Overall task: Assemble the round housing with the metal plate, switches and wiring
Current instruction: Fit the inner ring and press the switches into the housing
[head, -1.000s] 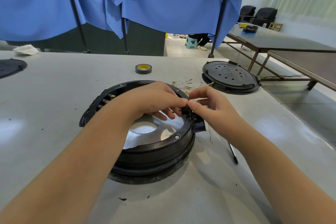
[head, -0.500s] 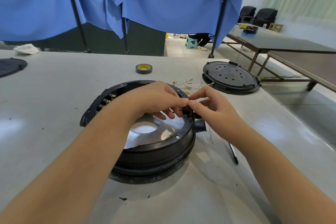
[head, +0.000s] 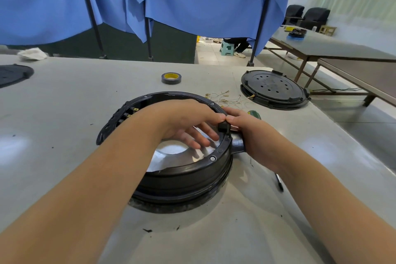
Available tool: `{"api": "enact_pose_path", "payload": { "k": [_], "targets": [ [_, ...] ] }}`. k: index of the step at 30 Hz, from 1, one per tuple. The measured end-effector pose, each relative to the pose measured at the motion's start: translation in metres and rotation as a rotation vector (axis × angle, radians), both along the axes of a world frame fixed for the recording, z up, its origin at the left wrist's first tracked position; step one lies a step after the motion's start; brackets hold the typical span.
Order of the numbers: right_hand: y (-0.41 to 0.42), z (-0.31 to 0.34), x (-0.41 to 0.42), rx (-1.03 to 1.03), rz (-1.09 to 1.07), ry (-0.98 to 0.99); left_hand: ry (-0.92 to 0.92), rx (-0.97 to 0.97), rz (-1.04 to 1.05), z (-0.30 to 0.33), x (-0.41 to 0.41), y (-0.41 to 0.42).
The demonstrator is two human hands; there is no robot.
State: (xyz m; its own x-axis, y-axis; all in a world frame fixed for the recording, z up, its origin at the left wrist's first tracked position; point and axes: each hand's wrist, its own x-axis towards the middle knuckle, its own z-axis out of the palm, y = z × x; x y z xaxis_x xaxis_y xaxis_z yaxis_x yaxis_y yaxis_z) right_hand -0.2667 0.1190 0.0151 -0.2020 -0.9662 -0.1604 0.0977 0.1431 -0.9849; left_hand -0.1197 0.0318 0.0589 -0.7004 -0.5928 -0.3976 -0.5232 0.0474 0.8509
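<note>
On a grey surface (head: 64, 113), black round housing (head: 182, 178) with metal plate (head: 177, 154) inside, left hand (head: 188, 122) and right hand (head: 248, 128) together pinching a small black switch (head: 223, 127) at its right rim, loose wiring (head: 227, 98) just beyond.

One round housing (head: 184, 169) sits at centre with one metal plate (head: 177, 154) inside it and one small black switch (head: 223, 127) at its 3 o'clock rim, under two hands, left hand (head: 188, 122) and right hand (head: 250, 133). One tape roll (head: 171, 78) lies at 12 o'clock, one black cover (head: 274, 89) at 2 o'clock, and one bundle of loose wires (head: 227, 97) between them.
</note>
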Motion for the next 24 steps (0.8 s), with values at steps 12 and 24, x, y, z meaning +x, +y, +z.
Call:
{"api": "enact_pose_path", "payload": {
  "k": [12,24],
  "targets": [
    [-0.0030,-0.0042,-0.0035,-0.016,-0.057,-0.078,-0.001,0.096,0.042,-0.0023,-0.0001,-0.0046],
    [-0.0013,-0.0032,0.0016,0.000,-0.060,-0.012,-0.075,-0.004,0.010,-0.0083,-0.0038,-0.0062]
  ]
}}
